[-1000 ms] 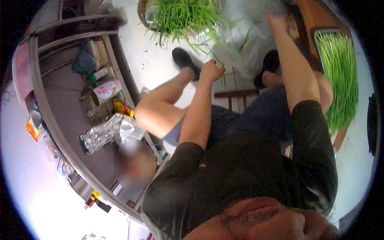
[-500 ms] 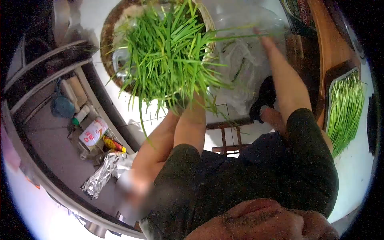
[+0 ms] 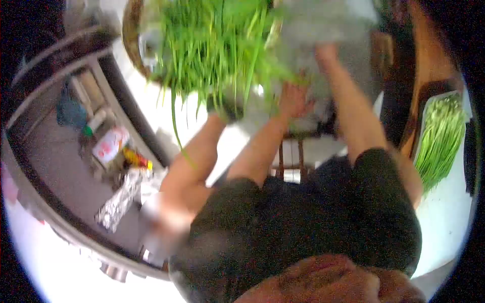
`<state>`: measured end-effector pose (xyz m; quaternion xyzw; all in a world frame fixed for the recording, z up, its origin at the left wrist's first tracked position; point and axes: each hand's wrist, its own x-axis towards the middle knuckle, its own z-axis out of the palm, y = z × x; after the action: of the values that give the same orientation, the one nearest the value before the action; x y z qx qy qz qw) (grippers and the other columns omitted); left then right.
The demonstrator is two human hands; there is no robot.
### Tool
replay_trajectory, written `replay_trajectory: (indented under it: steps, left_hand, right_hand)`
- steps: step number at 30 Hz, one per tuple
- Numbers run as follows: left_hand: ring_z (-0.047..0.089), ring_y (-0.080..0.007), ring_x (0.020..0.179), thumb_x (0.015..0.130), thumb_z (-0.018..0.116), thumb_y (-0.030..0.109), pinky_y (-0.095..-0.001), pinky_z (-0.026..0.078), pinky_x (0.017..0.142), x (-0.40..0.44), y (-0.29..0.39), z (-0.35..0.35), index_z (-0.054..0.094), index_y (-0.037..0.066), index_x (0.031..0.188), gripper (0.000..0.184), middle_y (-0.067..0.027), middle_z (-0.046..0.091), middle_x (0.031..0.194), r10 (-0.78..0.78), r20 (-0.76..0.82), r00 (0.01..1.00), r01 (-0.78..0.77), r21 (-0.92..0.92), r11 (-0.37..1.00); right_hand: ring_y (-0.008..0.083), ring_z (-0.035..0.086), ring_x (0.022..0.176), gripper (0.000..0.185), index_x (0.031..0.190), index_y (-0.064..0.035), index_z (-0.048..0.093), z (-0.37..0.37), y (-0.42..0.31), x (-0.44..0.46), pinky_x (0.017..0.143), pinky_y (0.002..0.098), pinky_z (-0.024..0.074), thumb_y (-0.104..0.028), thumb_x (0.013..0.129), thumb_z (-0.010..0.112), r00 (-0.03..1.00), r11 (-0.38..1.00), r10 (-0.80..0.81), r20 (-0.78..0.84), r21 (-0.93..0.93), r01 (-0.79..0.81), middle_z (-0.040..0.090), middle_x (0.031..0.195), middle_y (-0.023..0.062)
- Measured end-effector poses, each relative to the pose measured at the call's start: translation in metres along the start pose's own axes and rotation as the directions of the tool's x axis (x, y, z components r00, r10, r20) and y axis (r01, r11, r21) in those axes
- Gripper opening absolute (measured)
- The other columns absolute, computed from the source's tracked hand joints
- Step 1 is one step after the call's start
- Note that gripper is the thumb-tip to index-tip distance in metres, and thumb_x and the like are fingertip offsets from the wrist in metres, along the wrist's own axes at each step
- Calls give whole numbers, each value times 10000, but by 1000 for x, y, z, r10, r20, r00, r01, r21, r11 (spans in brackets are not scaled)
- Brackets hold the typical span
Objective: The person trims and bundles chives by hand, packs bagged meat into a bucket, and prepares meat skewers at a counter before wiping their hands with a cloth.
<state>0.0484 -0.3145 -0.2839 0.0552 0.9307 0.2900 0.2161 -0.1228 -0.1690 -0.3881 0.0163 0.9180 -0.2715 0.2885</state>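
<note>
White floor [image 3: 151, 113]; left hand [image 3: 294, 101] spread open near green stalks [image 3: 217, 48]; right hand [image 3: 327, 54] blurred, grip unclear.

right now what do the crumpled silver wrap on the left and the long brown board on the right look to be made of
The crumpled silver wrap looks like metal foil, or foil-coated plastic: it is shiny, with sharp creases and bright glints. The long brown board looks like wood with a smooth finish, going by its warm orange-brown colour; blur hides any grain, so wood-look laminate is possible.
</note>
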Motion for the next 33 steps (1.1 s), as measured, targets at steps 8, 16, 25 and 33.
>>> replay_trajectory:
  steps: [8,16,25,33]
  left_hand:
    - [258,-425,1306,618,765,481,-564,156,1091,-104,-94,7,295,80,1395,993,-263,283,1407,-351,-54,935,350,314,883]
    - [307,-431,1262,729,641,471,-567,200,1061,-55,-193,-27,366,58,1344,789,-247,330,1378,-167,-196,966,237,423,875]
    - [393,-450,1189,796,589,383,-531,286,1025,-58,-124,-4,454,20,1266,609,-258,392,1324,-7,-204,979,61,261,964]
    - [520,-433,1032,819,580,347,-504,441,862,-74,-127,61,580,8,1092,436,-240,547,1128,5,65,998,11,-241,971]
  right_hand:
    - [366,611,826,280,946,16,619,-28,11,-98,728,436,493,-189,755,616,862,971,218,-457,13,-239,645,914,191]
    - [350,527,1063,405,1093,-9,579,60,28,-199,919,442,403,-241,763,607,879,923,372,-299,23,-383,583,1134,186]
    - [349,519,1090,480,1149,-12,550,153,-39,-240,935,449,394,-328,789,574,688,454,684,242,596,-662,557,1182,191]
    - [348,511,1114,550,1199,-15,525,173,-92,-215,949,455,386,-406,812,544,792,380,513,330,740,-555,534,1226,196]
